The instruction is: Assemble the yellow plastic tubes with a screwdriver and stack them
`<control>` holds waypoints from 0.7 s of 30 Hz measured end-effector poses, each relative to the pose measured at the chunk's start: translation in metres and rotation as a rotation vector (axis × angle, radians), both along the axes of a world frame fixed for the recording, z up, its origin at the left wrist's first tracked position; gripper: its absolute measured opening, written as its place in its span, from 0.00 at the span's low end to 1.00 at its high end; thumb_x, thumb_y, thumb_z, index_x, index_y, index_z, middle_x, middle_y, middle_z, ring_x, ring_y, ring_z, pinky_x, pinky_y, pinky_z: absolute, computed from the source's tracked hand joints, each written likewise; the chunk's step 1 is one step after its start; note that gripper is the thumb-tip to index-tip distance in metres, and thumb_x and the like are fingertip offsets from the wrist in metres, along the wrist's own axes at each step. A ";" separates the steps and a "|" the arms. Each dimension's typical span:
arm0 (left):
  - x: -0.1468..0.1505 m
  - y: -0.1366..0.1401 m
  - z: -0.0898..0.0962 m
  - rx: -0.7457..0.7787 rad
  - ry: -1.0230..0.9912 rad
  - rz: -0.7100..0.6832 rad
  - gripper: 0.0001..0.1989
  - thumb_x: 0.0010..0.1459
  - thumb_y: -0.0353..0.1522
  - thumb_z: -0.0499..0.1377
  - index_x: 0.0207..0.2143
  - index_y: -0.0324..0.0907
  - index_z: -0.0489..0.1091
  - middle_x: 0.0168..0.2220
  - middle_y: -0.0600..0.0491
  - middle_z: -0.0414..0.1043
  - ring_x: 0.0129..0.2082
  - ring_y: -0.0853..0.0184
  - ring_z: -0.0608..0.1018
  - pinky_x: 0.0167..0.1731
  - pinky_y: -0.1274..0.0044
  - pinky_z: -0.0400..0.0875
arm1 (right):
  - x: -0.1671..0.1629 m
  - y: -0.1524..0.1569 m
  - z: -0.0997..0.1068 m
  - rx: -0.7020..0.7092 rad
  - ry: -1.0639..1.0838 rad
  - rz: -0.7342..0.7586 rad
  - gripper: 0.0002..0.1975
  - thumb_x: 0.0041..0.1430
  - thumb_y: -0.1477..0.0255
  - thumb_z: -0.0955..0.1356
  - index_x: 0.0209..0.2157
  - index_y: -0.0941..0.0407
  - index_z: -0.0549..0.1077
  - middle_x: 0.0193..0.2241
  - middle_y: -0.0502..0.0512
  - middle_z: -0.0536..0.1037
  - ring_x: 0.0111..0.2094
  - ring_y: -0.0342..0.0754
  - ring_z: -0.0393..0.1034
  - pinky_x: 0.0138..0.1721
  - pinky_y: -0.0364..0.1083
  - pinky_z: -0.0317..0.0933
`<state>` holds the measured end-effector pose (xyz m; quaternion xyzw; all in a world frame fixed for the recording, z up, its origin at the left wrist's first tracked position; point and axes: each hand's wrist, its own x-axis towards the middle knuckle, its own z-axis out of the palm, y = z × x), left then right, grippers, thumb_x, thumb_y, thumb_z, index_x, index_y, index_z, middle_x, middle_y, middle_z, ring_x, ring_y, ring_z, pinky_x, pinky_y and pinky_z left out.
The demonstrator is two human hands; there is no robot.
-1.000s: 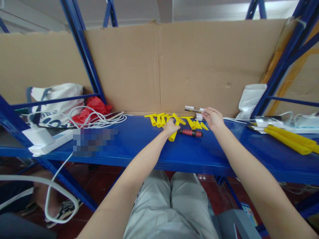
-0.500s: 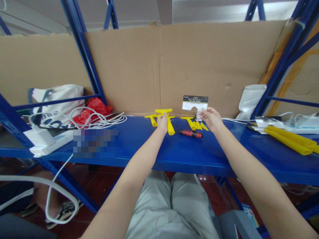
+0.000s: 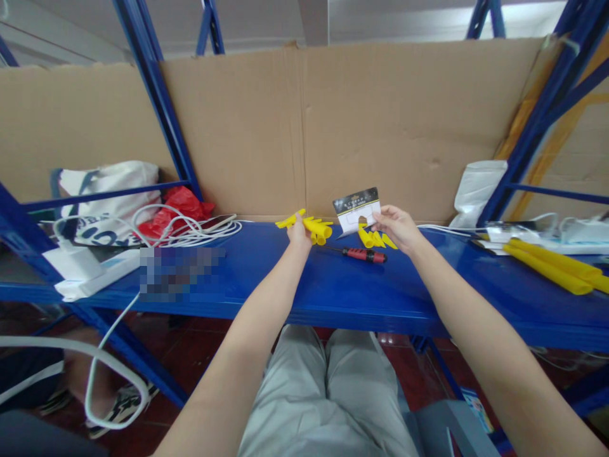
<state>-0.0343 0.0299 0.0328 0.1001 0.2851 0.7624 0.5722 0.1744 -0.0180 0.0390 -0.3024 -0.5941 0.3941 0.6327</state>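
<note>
My left hand is closed on a yellow T-shaped plastic tool, whose lower part is hidden by the fingers. Right beside it lie more yellow T-shaped pieces, bunched together on the blue shelf. In my right hand a black-and-white header card is pinched by its right edge; it is tilted and has a round notch at the bottom. Under the card rest several small yellow pieces. A screwdriver with a red and black handle lies between my hands, nearer to me.
A cardboard sheet stands along the back of the blue shelf. To the left are coiled white cables, a power strip, a red plastic bag and a cloth bag. Rolled yellow sheets lie at right.
My left hand has moved slightly left, turning the yellow tool from pointing toward me to a slant. My right hand has brought the card left and a little lower, tilting it.
</note>
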 end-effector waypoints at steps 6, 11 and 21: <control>0.011 0.002 -0.004 0.075 0.060 -0.096 0.03 0.57 0.29 0.57 0.30 0.41 0.68 0.27 0.54 0.73 0.30 0.70 0.78 0.32 0.79 0.73 | -0.012 0.000 -0.006 -0.025 -0.097 0.005 0.22 0.29 0.57 0.76 0.24 0.55 0.69 0.22 0.49 0.77 0.22 0.43 0.72 0.29 0.43 0.67; 0.019 0.001 -0.007 0.063 0.150 -0.140 0.05 0.53 0.26 0.61 0.27 0.39 0.67 0.22 0.56 0.71 0.26 0.71 0.77 0.30 0.80 0.72 | -0.019 -0.001 -0.009 0.012 -0.143 -0.010 0.22 0.31 0.55 0.75 0.23 0.55 0.68 0.21 0.49 0.77 0.21 0.45 0.72 0.30 0.46 0.69; 0.022 -0.001 -0.007 0.039 0.186 -0.088 0.06 0.50 0.24 0.60 0.23 0.38 0.65 0.23 0.54 0.71 0.27 0.67 0.78 0.29 0.76 0.73 | -0.029 -0.003 -0.010 0.070 -0.176 -0.060 0.20 0.35 0.56 0.74 0.24 0.55 0.69 0.21 0.49 0.76 0.23 0.46 0.73 0.27 0.45 0.68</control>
